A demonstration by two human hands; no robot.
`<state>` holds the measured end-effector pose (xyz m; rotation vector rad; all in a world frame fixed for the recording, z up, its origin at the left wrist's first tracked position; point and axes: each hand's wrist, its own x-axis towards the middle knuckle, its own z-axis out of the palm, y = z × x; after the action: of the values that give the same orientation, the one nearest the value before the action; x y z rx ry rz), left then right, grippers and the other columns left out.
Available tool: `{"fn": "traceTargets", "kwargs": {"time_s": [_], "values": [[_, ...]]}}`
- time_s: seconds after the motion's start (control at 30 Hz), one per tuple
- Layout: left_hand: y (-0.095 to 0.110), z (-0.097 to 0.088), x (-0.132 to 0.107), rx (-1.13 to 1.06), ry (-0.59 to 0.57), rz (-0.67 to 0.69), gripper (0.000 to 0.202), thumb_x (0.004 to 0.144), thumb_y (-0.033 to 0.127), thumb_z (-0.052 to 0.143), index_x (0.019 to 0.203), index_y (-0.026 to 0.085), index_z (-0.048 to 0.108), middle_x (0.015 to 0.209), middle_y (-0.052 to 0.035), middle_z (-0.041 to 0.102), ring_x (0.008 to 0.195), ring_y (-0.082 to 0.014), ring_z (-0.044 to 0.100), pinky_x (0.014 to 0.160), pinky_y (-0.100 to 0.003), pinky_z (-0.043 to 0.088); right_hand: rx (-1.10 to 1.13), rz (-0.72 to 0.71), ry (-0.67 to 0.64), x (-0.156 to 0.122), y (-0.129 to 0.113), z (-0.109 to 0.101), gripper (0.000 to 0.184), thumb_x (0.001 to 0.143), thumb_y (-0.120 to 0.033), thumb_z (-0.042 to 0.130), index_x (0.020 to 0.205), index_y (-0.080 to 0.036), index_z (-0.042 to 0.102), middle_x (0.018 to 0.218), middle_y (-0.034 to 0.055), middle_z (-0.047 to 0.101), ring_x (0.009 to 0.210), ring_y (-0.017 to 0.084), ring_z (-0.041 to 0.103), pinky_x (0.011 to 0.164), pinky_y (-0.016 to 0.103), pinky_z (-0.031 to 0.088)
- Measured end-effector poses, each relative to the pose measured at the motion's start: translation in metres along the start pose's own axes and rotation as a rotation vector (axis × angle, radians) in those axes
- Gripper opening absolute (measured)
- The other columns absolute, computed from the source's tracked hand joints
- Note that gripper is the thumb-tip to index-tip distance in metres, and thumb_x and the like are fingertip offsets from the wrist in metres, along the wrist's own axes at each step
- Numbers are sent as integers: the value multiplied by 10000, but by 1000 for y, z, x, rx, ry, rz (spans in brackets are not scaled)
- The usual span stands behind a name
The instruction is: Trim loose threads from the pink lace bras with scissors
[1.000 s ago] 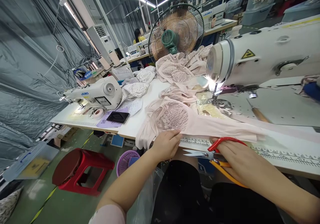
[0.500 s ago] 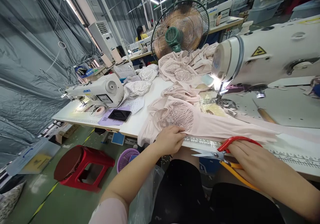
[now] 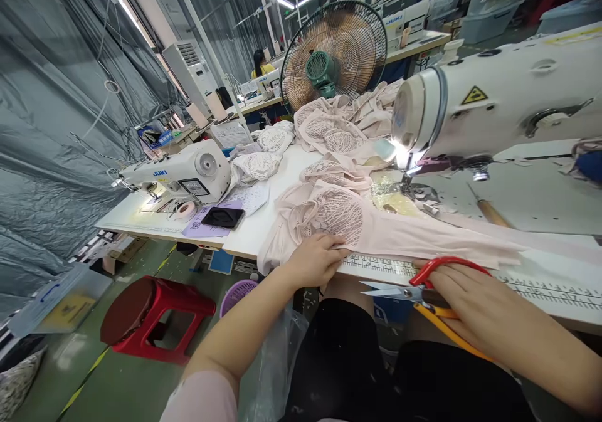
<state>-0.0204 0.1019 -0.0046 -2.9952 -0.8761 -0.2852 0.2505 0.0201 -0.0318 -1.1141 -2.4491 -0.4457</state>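
A pale pink lace bra point(image 3: 336, 218) lies at the front edge of the sewing table, its wing stretched out to the right. My left hand point(image 3: 317, 260) is closed on the lower edge of its lace cup, the fingers on top and partly hiding the fabric. In my right hand point(image 3: 463, 293) are scissors point(image 3: 414, 293) with one red and one orange handle. Their blades are slightly apart and point left, just below the table edge and away from the fabric. The sewing machine point(image 3: 423, 111) stands behind the bra, its lamp lit.
More pink bras point(image 3: 329, 124) are heaped at the back before a large fan point(image 3: 333, 58). A wooden-handled tool point(image 3: 491, 212) lies right of the needle. To the left are a phone point(image 3: 222, 217), papers and a second sewing machine point(image 3: 188, 174). A red stool point(image 3: 160, 315) stands on the floor.
The view has shifted very slightly. Both hands stay almost in place, the left on the bra and the right around the scissors.
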Motion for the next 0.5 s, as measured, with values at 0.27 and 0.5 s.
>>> {"fn": "traceTargets", "kwargs": {"time_s": [0.27,0.5], "values": [[1,-8,2,66,-38,53,330,902,280,394,1146,156,579,1215,-110,554,1104,-210,489,958,-358,386,146,102,-62,0,4,3,170,670,-175,509,830,-156,562,796,119,617,748,271,603,659,423,541],[-1,-15,3,122,-61,134,344,922,292,360,1156,151,569,1203,-107,557,1046,-205,503,934,-347,387,291,206,-133,-11,8,11,163,746,-233,457,884,-208,538,877,90,608,818,267,580,712,431,490]]}}
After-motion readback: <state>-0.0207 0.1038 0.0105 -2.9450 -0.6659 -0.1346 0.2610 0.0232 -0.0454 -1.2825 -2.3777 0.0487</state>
